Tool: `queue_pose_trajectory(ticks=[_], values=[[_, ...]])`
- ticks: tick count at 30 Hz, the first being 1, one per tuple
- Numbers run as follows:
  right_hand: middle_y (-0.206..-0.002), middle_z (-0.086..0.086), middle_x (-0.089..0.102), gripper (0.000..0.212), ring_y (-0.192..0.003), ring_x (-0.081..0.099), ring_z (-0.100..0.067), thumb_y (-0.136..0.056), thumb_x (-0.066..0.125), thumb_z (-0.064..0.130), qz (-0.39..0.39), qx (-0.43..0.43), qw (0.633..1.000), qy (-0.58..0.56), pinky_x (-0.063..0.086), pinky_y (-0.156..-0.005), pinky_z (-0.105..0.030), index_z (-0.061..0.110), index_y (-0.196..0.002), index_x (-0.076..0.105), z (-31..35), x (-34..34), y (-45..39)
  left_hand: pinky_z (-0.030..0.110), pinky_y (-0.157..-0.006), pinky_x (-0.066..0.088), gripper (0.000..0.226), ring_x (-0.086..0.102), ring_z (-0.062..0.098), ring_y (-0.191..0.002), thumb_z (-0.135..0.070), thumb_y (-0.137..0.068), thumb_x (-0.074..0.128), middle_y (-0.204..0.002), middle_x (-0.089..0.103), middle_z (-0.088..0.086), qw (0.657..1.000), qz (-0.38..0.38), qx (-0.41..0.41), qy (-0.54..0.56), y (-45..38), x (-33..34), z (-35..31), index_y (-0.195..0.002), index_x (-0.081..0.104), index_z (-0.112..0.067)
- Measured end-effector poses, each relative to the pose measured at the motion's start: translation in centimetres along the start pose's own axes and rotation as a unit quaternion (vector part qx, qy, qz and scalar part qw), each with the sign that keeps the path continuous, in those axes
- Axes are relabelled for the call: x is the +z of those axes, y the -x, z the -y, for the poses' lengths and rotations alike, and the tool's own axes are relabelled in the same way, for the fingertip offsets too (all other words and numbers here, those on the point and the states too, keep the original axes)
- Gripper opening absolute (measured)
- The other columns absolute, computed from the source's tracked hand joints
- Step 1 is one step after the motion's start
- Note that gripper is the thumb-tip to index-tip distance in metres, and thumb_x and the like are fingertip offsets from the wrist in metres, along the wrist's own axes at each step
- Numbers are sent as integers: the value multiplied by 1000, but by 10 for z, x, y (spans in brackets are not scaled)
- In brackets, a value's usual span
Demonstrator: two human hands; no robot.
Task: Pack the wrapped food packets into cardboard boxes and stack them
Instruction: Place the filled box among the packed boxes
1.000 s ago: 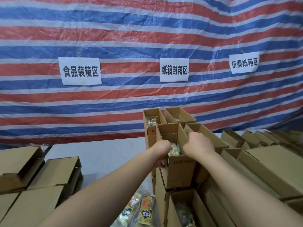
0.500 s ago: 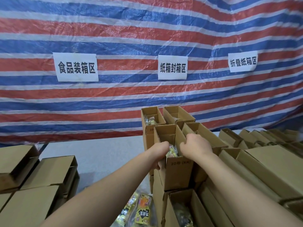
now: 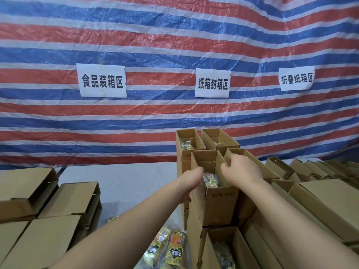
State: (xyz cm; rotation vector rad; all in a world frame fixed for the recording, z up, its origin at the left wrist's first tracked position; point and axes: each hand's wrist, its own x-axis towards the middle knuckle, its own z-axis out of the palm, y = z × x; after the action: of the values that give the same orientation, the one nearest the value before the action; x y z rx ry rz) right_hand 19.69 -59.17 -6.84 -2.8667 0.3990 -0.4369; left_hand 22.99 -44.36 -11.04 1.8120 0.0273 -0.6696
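An upright open cardboard box [image 3: 219, 207] marked "10" stands on top of other boxes in the middle. A wrapped food packet [image 3: 210, 180] lies inside it, near the front. My left hand [image 3: 191, 184] grips the box's left wall, its fingers curled down the outside. My right hand [image 3: 241, 169] holds the right wall at the rim, thumb and fingers curled over the edge. Two more open boxes stand behind, the left box [image 3: 189, 141] with a packet in it, and the right box [image 3: 220, 140].
Loose yellow packets [image 3: 170, 247] lie on the grey table [image 3: 120, 183] below my left arm. An open box [image 3: 231, 247] with a packet sits in front. Closed boxes [image 3: 73, 199] are stacked at the left. Open boxes [image 3: 310, 169] crowd the right. A striped tarp hangs behind.
My left hand slid from the rim down the box's left side. My right hand shifted right along the rim, uncovering the packet inside.
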Motion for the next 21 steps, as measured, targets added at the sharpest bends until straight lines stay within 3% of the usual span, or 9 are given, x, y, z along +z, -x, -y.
queue_pose_trajectory(ticks=[4, 7, 10, 13, 16, 18, 20, 21], values=[[-88, 8, 61, 19, -73, 59, -7, -97, 55, 38, -39, -52, 996, -60, 57, -67, -30, 21, -102, 62, 31, -4, 10, 51, -111, 34, 77, 34, 34, -143, -72, -93, 30, -157, 32, 6, 998, -40, 40, -2, 34, -42, 8, -153, 25, -24], [-84, 13, 55, 7, -71, 52, -2, -97, 56, 37, -35, -109, 986, -120, 41, -57, -21, 32, -94, 56, 74, 0, 27, 45, -106, 38, 62, 45, 28, -130, -55, -99, 32, -145, 42, 5, 989, -124, 84, -15, 59, -82, 27, -147, 32, -16], [-97, 10, 57, 15, -85, 56, -9, -97, 55, 37, -21, -155, 966, -204, 45, -67, -25, 28, -108, 61, 122, 12, 43, 40, -101, 44, 37, 54, 19, -109, -41, -102, 35, -124, 53, 3, 974, -198, 112, -19, 84, -127, 57, -125, 48, -16], [-102, 9, 59, 20, -88, 58, -6, -97, 55, 39, 6, -204, 947, -248, 45, -69, -21, 29, -113, 60, 168, 27, 62, 40, -99, 45, 27, 55, 20, -108, -38, -101, 37, -117, 57, 1, 962, -246, 113, -33, 113, -168, 91, -115, 50, -19], [-102, 8, 61, 28, -94, 59, -10, -97, 57, 34, 62, -234, 923, -299, 41, -73, -21, 21, -120, 64, 205, 41, 81, 36, -84, 41, 13, 51, 17, -92, -32, -101, 39, -101, 52, 3, 954, -274, 114, -33, 141, -208, 126, -99, 46, -21], [-100, 12, 60, 30, -93, 58, -7, -97, 57, 35, 81, -248, 917, -301, 38, -71, -15, 21, -123, 63, 224, 48, 91, 39, -87, 47, 16, 53, 19, -91, -33, -101, 40, -99, 55, 4, 952, -291, 90, -16, 159, -236, 149, -95, 51, -22], [-98, 16, 57, 29, -90, 55, 0, -97, 56, 35, 91, -253, 914, -303, 36, -70, -11, 23, -122, 63, 238, 53, 97, 42, -92, 49, 21, 57, 16, -97, -37, -101, 41, -104, 61, -1, 945, -319, 71, -17, 171, -261, 172, -100, 56, -22], [-98, 17, 57, 28, -89, 55, 2, -97, 56, 34, 94, -255, 913, -304, 36, -70, -12, 23, -122, 63, 245, 55, 100, 39, -88, 51, 24, 58, 14, -98, -38, -101, 41, -106, 62, -3, 939, -336, 69, -29, 175, -273, 183, -106, 58, -22]])
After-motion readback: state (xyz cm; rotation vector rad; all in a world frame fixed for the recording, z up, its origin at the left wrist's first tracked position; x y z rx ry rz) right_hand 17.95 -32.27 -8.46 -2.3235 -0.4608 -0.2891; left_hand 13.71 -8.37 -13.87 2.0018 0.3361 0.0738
